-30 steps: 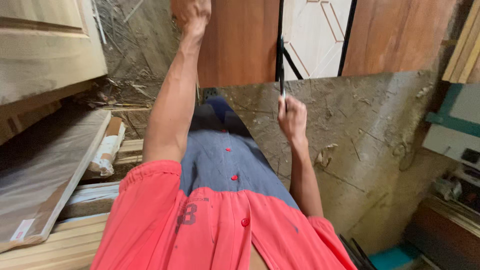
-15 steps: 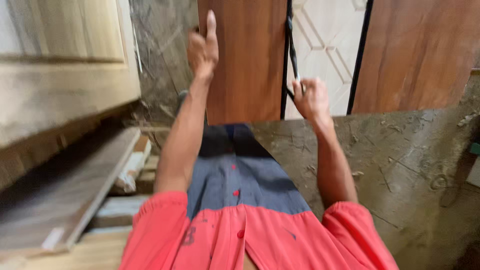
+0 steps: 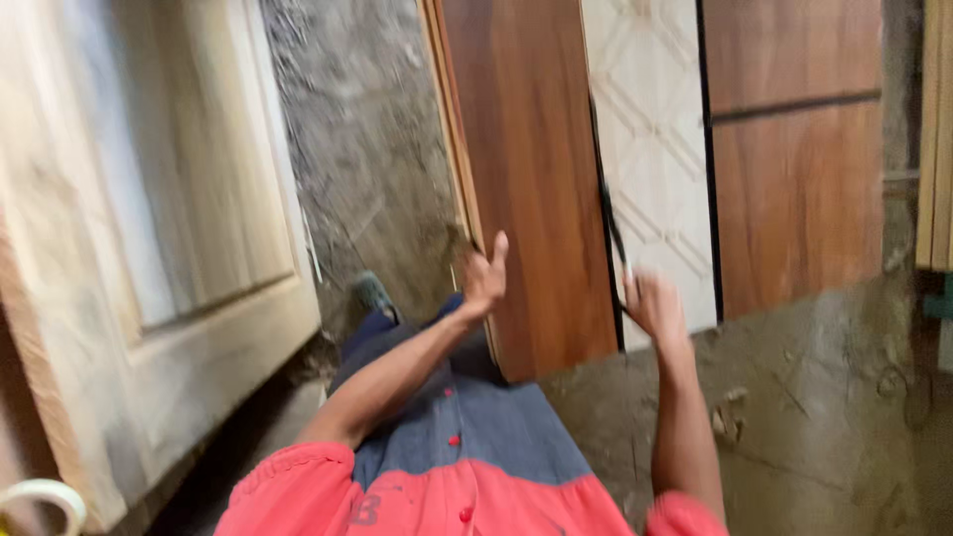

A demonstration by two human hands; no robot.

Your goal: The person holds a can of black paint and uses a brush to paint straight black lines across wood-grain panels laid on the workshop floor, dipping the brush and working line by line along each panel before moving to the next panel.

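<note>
My left hand [image 3: 485,278] grips the left edge of a tall brown wooden board [image 3: 531,179] that stands upright, thumb pointing up. My right hand [image 3: 652,306] holds the same board's right edge, fingers wrapped around its dark rim. The board leans in front of a white panel with a diamond pattern [image 3: 650,149]. My red and grey shirt fills the bottom of the view. The picture is blurred by motion.
A pale wooden door frame [image 3: 149,298] leans at the left. More brown panels [image 3: 794,169] stand at the right against the wall. Rough grey concrete floor [image 3: 814,417] lies below, and a rough grey wall [image 3: 367,149] shows behind.
The view has swung upward and left. Both hands stay on the brown board's edges, and the pale door frame now fills the left side.
</note>
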